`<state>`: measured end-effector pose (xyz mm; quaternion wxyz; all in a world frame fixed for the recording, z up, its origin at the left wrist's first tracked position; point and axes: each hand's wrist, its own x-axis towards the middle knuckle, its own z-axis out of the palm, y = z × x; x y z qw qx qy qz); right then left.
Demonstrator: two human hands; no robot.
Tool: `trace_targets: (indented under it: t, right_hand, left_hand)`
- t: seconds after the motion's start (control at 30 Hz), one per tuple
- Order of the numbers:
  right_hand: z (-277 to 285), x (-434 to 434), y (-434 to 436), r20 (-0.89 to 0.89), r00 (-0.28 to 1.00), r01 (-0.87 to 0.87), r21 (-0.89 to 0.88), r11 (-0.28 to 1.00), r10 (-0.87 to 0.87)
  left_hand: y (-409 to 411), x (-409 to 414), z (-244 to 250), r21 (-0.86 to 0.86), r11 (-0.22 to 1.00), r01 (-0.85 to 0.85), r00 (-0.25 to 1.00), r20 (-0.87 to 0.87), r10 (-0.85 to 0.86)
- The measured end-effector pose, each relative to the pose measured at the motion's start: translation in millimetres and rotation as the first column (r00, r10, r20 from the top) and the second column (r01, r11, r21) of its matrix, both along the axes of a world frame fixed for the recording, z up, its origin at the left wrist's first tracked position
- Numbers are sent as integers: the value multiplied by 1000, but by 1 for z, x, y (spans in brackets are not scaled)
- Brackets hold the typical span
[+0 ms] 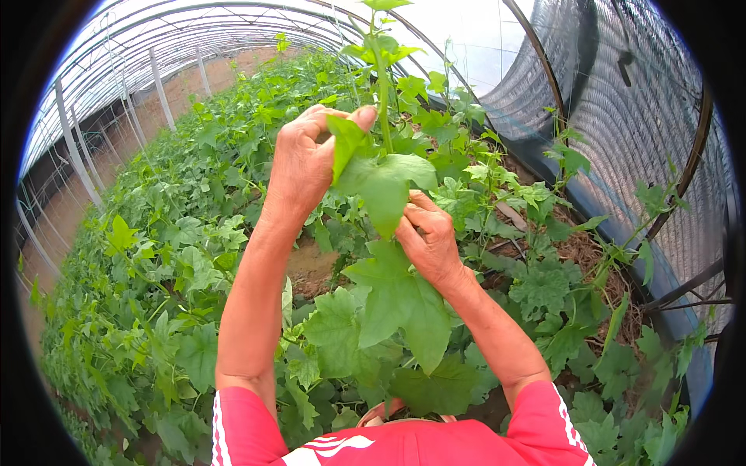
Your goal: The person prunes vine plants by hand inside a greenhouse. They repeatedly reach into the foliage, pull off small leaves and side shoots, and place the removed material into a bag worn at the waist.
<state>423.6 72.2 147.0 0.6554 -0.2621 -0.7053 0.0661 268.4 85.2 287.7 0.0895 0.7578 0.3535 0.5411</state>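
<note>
A climbing vine with broad lobed leaves rises in front of me, its thick green stem (383, 99) upright. My left hand (306, 157) is raised beside the stem, thumb and fingers pinched on the vine where a leaf (382, 183) folds up against them. Lower and to the right, my right hand (430, 236) has its fingers curled at that leaf's edge. The leaf covers those fingertips, so what they grip is hidden. Below both hands hangs a large lobed leaf (408, 306) of the same kind.
Dense vines (175, 279) fill the left and far ground. Pale posts (76, 145) and hanging strings stand at the left. A curved metal rib (539, 52) and ridged sheeting (635, 145) close in the right side. Dry straw (620, 303) lies along that edge, and bare soil (309, 268) shows between leaves.
</note>
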Motion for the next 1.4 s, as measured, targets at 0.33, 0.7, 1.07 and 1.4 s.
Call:
trace_targets:
  t: [0.33, 0.7, 1.07, 1.4]
  right_hand:
    - [2, -6, -10, 263, 927, 196, 264, 944, -266]
    - [13, -20, -5, 303, 924, 221, 73, 972, -233]
    - [-1, 38, -54, 108, 900, 395, 202, 896, -422]
    - [-133, 66, -95, 103, 994, 91, -665, 742, -30]
  left_hand:
    - [-33, -22, -36, -194, 980, 52, 998, 53, -42]
    - [70, -29, -31, -513, 695, 503, 836, 493, -241]
    - [60, 30, -22, -133, 972, 193, 980, -24, -198]
    - [-55, -9, -136, -26, 1000, -3, 956, 294, 10]
